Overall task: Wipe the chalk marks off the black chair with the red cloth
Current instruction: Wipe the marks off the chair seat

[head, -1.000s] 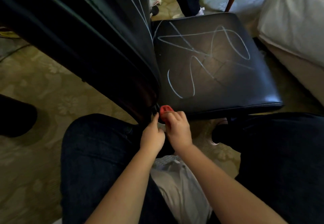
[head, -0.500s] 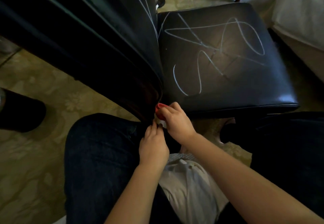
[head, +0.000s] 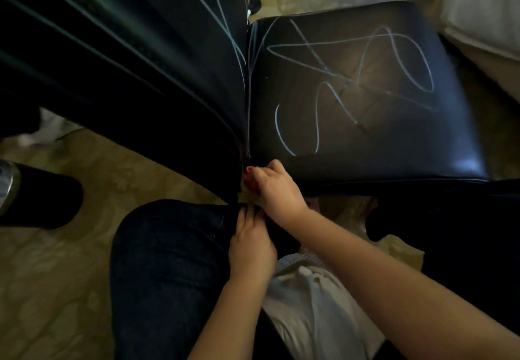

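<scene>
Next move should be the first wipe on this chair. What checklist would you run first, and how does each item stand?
1. Cloth in hand: ok. The right hand grips the bunched red cloth.
2. Cloth on the chalk: not ok. It sits at the seat near corner, short of the chalk marks.
3. Seat marks wiped: not ok, all lines look intact.
4. Backrest checked: not ok, it carries chalk lines too.
5. Left hand out of the way: ok. It rests on the knee, holding nothing.
6. Cloth clean or damp: cannot tell.
</scene>
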